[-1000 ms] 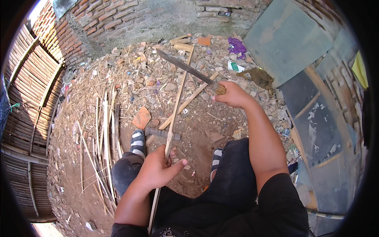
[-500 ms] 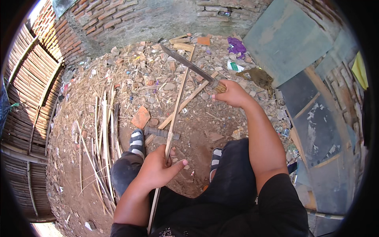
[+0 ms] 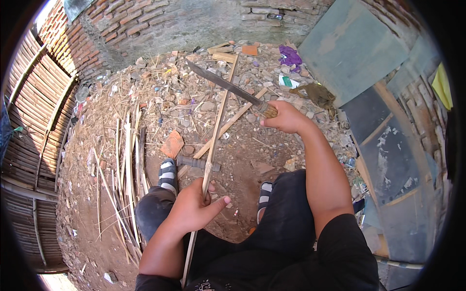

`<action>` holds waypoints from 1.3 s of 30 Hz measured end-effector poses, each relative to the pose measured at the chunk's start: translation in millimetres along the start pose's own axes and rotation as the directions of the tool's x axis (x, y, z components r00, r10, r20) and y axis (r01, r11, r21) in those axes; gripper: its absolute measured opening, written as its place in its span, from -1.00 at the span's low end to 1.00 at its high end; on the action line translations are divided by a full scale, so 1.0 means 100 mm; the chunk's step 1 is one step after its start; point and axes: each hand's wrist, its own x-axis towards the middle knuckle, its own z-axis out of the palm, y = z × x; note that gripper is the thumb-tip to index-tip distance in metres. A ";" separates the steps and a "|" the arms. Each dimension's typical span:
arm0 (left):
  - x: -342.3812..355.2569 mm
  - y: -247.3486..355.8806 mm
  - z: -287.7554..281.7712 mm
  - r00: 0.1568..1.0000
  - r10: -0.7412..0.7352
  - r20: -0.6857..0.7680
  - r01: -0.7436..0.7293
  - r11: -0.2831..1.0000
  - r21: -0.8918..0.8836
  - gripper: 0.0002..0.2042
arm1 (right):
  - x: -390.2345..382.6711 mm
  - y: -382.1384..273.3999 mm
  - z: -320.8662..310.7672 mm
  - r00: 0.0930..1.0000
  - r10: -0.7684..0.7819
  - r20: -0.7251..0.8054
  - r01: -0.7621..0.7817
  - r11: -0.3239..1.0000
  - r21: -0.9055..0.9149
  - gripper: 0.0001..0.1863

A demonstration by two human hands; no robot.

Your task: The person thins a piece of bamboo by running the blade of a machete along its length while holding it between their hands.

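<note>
My right hand (image 3: 284, 116) grips the wooden handle of a machete (image 3: 225, 85). Its long dark blade points up and left, crossing the upper part of a thin bamboo strip (image 3: 219, 121); whether the two touch I cannot tell. Around the lower part of that strip my left hand (image 3: 196, 206) is closed, its thumb stretched out to the right. The strip runs from beside my body up toward the rubble. Beyond my left hand lies a dark, short bar-like piece (image 3: 198, 163) on the ground, partly behind the strip. Another flat wooden slat (image 3: 233, 122) lies slanting beneath.
A bundle of split bamboo strips (image 3: 128, 169) lies left of my left knee. Broken bricks and litter cover the ground toward the brick wall (image 3: 194, 24). Grey boards (image 3: 354, 48) lean at the right; a bamboo panel (image 3: 36, 126) stands at the left.
The machete blade has swung slightly left and down across the bamboo strip, its tip now further left. My left hand stays on the strip.
</note>
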 end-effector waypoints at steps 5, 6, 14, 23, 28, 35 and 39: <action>0.00 0.02 0.00 1.000 -0.024 0.005 0.024 0.999 0.023 -0.53 | -0.04 -0.06 0.10 0.919 -0.320 0.230 0.359 0.920 -0.155 -0.58; 0.00 0.01 0.04 1.000 0.000 0.000 0.000 1.000 0.010 -0.54 | 0.00 0.10 0.09 0.919 -0.348 0.184 0.377 0.913 -0.156 -0.59; 0.00 0.05 0.00 0.999 -0.021 0.026 0.019 0.997 0.080 -0.52 | 0.00 0.00 0.01 0.999 -0.004 -0.039 0.005 1.000 0.028 -0.59; 0.02 -0.11 0.06 0.999 0.031 -0.013 -0.031 0.999 -0.011 -0.52 | 0.09 0.14 0.00 0.995 -0.076 0.058 0.081 0.993 -0.088 -0.54; 0.01 0.01 0.01 0.999 -0.041 0.013 0.041 0.999 0.013 -0.53 | 0.01 0.07 0.06 0.999 -0.013 -0.046 0.013 1.000 -0.005 -0.57; -0.01 -0.04 0.01 1.000 0.016 -0.025 -0.016 1.000 -0.012 -0.52 | -0.05 -0.10 0.02 0.967 -0.189 0.173 0.219 0.960 -0.172 -0.55; 0.01 -0.05 0.02 1.000 0.015 -0.018 -0.015 1.000 -0.010 -0.53 | 0.00 0.12 0.00 0.977 -0.124 -0.171 0.110 0.990 -0.089 -0.54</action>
